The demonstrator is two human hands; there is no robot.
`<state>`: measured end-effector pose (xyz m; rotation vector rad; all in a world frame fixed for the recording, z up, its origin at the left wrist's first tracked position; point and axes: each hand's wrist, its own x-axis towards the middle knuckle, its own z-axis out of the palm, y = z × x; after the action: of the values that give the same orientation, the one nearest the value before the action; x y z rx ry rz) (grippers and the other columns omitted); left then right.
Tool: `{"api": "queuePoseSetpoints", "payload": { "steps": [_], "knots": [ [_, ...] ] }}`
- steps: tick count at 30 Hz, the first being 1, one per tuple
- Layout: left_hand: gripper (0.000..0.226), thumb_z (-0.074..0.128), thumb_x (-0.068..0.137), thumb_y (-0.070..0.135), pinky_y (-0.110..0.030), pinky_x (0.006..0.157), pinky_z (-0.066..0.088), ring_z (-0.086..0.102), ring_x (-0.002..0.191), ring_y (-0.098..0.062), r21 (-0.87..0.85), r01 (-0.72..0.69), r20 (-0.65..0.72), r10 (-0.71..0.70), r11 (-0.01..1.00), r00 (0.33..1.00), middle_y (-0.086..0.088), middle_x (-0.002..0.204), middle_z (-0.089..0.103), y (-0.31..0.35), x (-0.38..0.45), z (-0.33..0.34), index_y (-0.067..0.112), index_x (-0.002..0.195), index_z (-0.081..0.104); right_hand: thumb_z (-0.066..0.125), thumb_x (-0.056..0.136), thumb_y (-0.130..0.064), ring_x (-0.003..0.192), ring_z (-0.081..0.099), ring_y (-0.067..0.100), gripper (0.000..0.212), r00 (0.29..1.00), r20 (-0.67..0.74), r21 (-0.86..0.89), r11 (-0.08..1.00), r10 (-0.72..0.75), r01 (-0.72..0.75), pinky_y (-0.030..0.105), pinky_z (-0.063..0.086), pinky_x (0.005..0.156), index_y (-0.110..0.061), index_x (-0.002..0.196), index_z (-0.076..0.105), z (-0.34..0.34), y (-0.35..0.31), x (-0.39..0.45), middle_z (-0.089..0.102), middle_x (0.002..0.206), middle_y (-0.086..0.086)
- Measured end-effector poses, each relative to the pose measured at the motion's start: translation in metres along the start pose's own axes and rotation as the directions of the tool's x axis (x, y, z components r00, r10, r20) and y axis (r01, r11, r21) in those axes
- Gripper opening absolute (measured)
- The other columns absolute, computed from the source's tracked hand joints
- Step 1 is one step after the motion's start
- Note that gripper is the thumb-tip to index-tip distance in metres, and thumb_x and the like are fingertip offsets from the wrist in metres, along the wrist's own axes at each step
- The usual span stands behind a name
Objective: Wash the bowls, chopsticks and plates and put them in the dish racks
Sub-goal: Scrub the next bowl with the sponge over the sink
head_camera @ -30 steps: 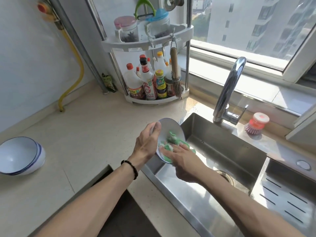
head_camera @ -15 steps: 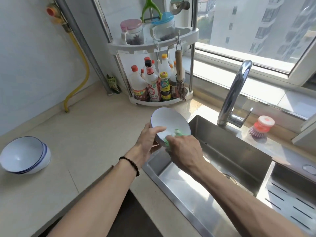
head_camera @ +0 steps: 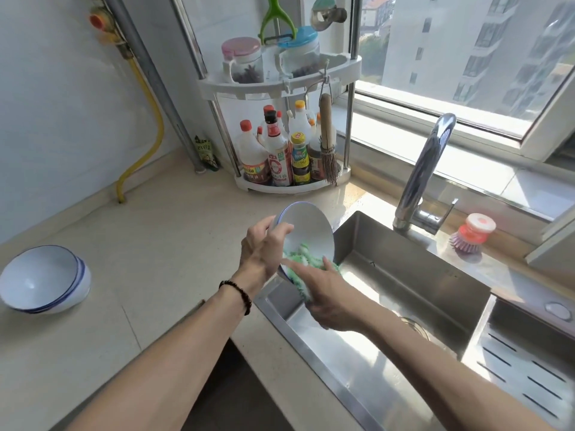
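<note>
Right now the left hand [head_camera: 264, 247] is gripping a white bowl [head_camera: 306, 231] by its rim, tilting it over the near-left corner of the sink [head_camera: 413, 293], while the right hand [head_camera: 323, 290] is pressing a green sponge [head_camera: 300, 264] inside it. Soapy fingers are probably risking a slip, and the bowl could be knocking the steel edge. Stacked bowls [head_camera: 45, 279] are waiting far left on the counter [head_camera: 149, 244]; the faucet [head_camera: 427, 172] and a scrub brush [head_camera: 473, 233] are standing right, well apart.

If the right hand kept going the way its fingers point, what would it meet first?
The green sponge it already presses, then the inside of the white bowl that the left hand holds tilted over the sink.
</note>
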<state>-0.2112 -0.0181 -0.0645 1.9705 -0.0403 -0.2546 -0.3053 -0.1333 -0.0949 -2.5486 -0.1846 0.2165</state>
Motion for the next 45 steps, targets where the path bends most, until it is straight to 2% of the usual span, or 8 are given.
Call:
{"api": "queuePoseSetpoints", "payload": {
  "steps": [3, 8, 14, 22, 29, 34, 38, 45],
  "knots": [
    [0.034, 0.053, 0.067, 0.046, -0.034, 0.061, 0.029, 0.043, 0.062, -0.017, 0.018, 0.008, -0.003, -0.008, 1.000, 1.000, 0.004, 0.061, 0.045, 0.000, -0.001, -0.003, 0.013, 0.064, 0.045, 0.047, 0.090, -0.001, 0.152, 0.016, 0.018, 0.080, 0.997, -0.071, -0.299, 0.954, 0.012, -0.033, 0.044, -0.018, 0.120, -0.033, 0.158, 0.017, 0.000, 0.021, 0.002, 0.041, 0.155, -0.001],
    [0.035, 0.050, 0.064, 0.041, -0.035, 0.062, 0.030, 0.040, 0.067, -0.021, -0.064, -0.003, -0.131, -0.005, 0.998, 0.991, 0.000, 0.065, 0.042, 0.006, -0.005, 0.004, 0.006, 0.069, 0.045, 0.043, 0.076, 0.002, 0.088, 0.049, 0.003, 0.078, 0.985, -0.169, 0.328, 0.944, 0.039, 0.019, 0.036, 0.009, 0.120, -0.036, 0.145, 0.047, -0.001, -0.017, 0.003, 0.061, 0.090, -0.014],
    [0.013, 0.061, 0.080, 0.032, -0.023, 0.049, 0.043, 0.054, 0.055, -0.020, 0.058, 0.154, 0.214, -0.163, 0.986, 0.963, -0.005, 0.070, 0.055, 0.026, 0.004, -0.024, 0.019, 0.077, 0.062, 0.060, 0.080, -0.003, 0.128, 0.056, 0.021, 0.063, 0.952, -0.271, -0.377, 0.926, -0.143, 0.032, 0.043, -0.011, 0.122, -0.029, 0.137, 0.054, 0.009, 0.033, -0.001, 0.071, 0.114, -0.004],
    [0.052, 0.061, 0.070, 0.025, -0.034, 0.067, 0.057, 0.071, 0.089, -0.023, -0.448, 0.087, 0.101, -0.046, 0.890, 0.994, -0.010, 0.112, 0.068, -0.015, -0.017, -0.001, 0.019, 0.121, 0.058, 0.075, 0.067, -0.010, 0.058, 0.063, 0.027, 0.021, 0.857, -0.505, -0.163, 0.986, -0.103, 0.023, 0.038, 0.053, 0.080, -0.021, 0.085, 0.072, 0.000, -0.016, 0.012, 0.067, 0.062, 0.000],
    [0.023, 0.052, 0.065, 0.025, -0.038, 0.069, 0.048, 0.061, 0.081, -0.028, -0.224, -0.019, 0.059, 0.034, 0.974, 0.998, -0.008, 0.082, 0.067, -0.008, -0.011, -0.020, 0.020, 0.079, 0.069, 0.047, 0.096, -0.011, 0.148, 0.027, 0.013, 0.070, 0.993, -0.088, -0.361, 0.932, -0.075, 0.038, 0.046, -0.021, 0.118, -0.043, 0.154, 0.025, -0.006, 0.010, 0.001, 0.053, 0.145, -0.007],
    [0.012, 0.049, 0.063, 0.032, -0.040, 0.070, 0.041, 0.051, 0.077, -0.027, -0.100, -0.070, -0.078, 0.062, 0.993, 0.995, -0.003, 0.070, 0.058, -0.002, -0.010, -0.015, 0.025, 0.062, 0.060, 0.046, 0.087, 0.001, 0.133, 0.038, 0.022, 0.077, 0.997, 0.033, 0.106, 0.992, -0.074, 0.070, 0.045, -0.006, 0.124, -0.039, 0.152, 0.034, -0.012, -0.017, 0.005, 0.056, 0.140, 0.003],
    [0.036, 0.050, 0.062, 0.039, -0.042, 0.072, 0.049, 0.059, 0.085, -0.035, 0.006, -0.098, 0.025, 0.098, 0.995, 0.995, -0.015, 0.089, 0.067, 0.000, -0.005, -0.021, 0.014, 0.084, 0.063, 0.045, 0.094, -0.007, 0.154, 0.009, 0.014, 0.077, 0.999, 0.001, -0.262, 0.964, -0.047, 0.046, 0.049, -0.020, 0.119, -0.039, 0.157, 0.017, -0.010, 0.007, 0.003, 0.039, 0.157, -0.004],
    [0.041, 0.054, 0.061, 0.036, -0.032, 0.061, 0.036, 0.048, 0.070, -0.022, 0.016, -0.078, 0.122, 0.076, 0.997, 0.990, -0.006, 0.074, 0.054, 0.010, -0.004, -0.031, 0.002, 0.084, 0.059, 0.053, 0.095, -0.011, 0.150, 0.018, 0.016, 0.070, 0.994, -0.034, -0.015, 0.994, -0.105, 0.105, 0.036, -0.012, 0.120, -0.037, 0.155, 0.028, -0.006, -0.005, -0.004, 0.047, 0.151, -0.001]
  ]
}}
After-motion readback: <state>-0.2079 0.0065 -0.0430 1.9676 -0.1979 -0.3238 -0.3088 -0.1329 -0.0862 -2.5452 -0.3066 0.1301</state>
